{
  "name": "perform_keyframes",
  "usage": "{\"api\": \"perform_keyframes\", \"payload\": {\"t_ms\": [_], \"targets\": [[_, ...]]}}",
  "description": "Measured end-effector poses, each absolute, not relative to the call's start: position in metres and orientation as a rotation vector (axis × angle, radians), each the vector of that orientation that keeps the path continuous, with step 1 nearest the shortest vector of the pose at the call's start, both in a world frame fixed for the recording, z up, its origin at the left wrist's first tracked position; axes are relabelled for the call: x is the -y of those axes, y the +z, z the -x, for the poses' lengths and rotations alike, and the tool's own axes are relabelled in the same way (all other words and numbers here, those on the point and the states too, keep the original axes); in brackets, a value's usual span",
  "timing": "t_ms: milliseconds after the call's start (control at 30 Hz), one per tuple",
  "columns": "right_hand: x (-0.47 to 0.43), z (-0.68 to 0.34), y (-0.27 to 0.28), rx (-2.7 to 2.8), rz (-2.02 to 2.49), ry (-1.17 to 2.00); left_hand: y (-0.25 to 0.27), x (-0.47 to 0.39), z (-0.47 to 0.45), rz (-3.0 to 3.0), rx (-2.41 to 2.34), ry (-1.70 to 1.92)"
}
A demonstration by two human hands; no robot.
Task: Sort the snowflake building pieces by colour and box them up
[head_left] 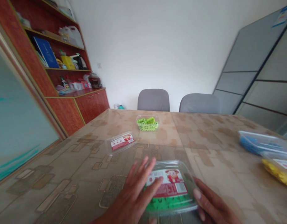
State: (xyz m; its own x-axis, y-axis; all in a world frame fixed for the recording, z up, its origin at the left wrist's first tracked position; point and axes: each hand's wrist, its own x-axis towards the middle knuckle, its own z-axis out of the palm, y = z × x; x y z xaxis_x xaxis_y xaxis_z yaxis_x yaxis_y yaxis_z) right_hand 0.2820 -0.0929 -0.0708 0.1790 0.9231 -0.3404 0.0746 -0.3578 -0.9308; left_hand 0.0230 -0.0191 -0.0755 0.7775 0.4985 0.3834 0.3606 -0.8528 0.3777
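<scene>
A clear plastic box with its lid on sits at the table's near edge, with bright green pieces inside and a red-and-white label on top. My left hand lies over the box's left side, fingers stretched and spread, its thumb across the label. At the right rim, my right hand grips the box, thumb on the lid's edge and fingers along the side. Farther off stands a lidless clear box of light green pieces. Left of it, a loose clear lid with a similar label lies flat.
On the right are a clear container with blue contents and a labelled one with yellow contents. A patterned cloth covers the table. Two grey chairs stand behind it, and a red-brown cabinet at the left.
</scene>
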Motion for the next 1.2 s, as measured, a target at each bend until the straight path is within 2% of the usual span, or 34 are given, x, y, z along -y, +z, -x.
{"api": "perform_keyframes", "payload": {"t_ms": [100,500,633,733,800,933,1100,1200], "targets": [[0.093,-0.281,-0.066,0.998,1.633,1.261,-0.083,0.017,-0.029,-2.863,-0.529,0.609],[0.086,-0.278,-0.059,1.030,1.460,1.385,-0.097,0.017,-0.031,-2.987,-0.603,0.645],[0.088,-0.280,-0.068,1.024,1.501,1.320,-0.101,0.011,-0.028,-3.037,-0.527,0.675],[0.088,-0.284,-0.075,1.036,1.572,1.238,-0.107,0.009,-0.029,-3.103,-0.545,0.826],[0.086,-0.289,-0.073,1.161,1.619,1.075,-0.111,0.010,-0.031,-3.093,-0.593,0.953],[0.083,-0.298,-0.055,1.628,1.622,0.438,-0.106,0.014,-0.034,-3.067,-0.594,0.968],[0.076,-0.294,-0.057,2.292,1.333,-0.138,-0.088,0.016,-0.035,-3.249,-0.615,0.973],[0.069,-0.290,-0.072,2.430,1.161,-0.512,-0.081,0.015,-0.039,-3.336,-0.604,1.090]]}}
